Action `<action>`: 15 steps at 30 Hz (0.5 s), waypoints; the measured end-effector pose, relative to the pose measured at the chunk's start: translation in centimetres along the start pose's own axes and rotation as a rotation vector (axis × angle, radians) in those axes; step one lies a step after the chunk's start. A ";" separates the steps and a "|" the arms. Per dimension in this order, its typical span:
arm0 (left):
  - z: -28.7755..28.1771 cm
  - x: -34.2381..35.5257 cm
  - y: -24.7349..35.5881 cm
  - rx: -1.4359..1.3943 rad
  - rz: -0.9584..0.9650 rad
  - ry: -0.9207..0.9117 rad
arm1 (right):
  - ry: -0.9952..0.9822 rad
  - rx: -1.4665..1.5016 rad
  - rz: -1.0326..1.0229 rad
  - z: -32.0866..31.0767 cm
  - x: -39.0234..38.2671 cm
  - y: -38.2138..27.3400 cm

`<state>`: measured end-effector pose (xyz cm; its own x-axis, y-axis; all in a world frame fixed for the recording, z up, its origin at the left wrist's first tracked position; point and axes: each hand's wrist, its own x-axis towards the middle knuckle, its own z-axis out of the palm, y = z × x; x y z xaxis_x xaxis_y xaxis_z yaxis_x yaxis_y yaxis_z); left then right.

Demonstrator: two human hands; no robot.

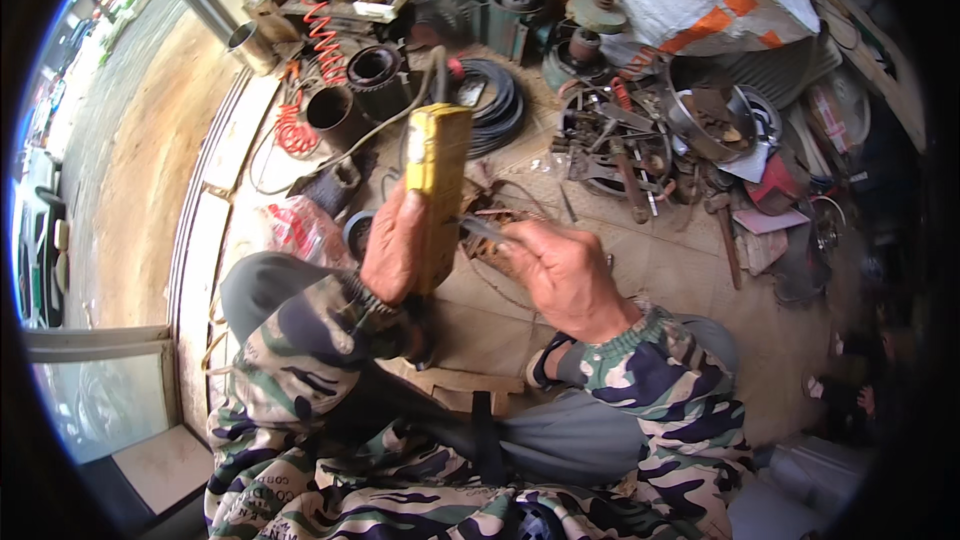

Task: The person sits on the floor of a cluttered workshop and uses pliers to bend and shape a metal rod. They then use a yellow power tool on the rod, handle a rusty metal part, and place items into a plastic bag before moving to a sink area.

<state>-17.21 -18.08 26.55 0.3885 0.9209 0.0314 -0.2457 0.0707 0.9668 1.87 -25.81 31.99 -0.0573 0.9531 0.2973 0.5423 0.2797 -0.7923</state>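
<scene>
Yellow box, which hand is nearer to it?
Left. The left hand holds the yellow box; the right hand is off to its right side, gripping a thin tool.

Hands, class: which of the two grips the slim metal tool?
The right hand: it grips the slim metal tool, whereas the left hand holds the yellow box.

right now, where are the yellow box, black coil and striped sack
Yellow box (437, 175), head view: middle of its body.
Black coil (510, 108), head view: right side of its loops.
Striped sack (708, 0), head view: near its middle.
</scene>
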 end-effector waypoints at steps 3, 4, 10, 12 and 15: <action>0.0 -0.1 0.5 -0.044 -0.030 -0.027 | -0.057 -0.073 0.035 -0.7 0.0 -0.5; 0.1 -0.3 0.9 -0.015 -0.030 -0.025 | -0.083 -0.063 0.069 -0.5 0.0 -0.5; -0.9 0.5 1.0 -0.227 -0.117 0.147 | -0.108 0.002 0.075 -1.8 0.4 -0.2; -2.8 1.0 2.2 -0.258 -0.083 0.236 | -0.108 0.060 0.161 -2.5 0.7 0.4; -4.2 0.9 5.4 -0.345 0.023 0.320 | -0.178 -0.093 0.131 -3.5 0.8 0.7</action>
<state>-21.90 -15.27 30.69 0.0994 0.9918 -0.0799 -0.5527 0.1218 0.8245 5.17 -25.30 33.55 -0.1238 0.9882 0.0903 0.6294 0.1485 -0.7628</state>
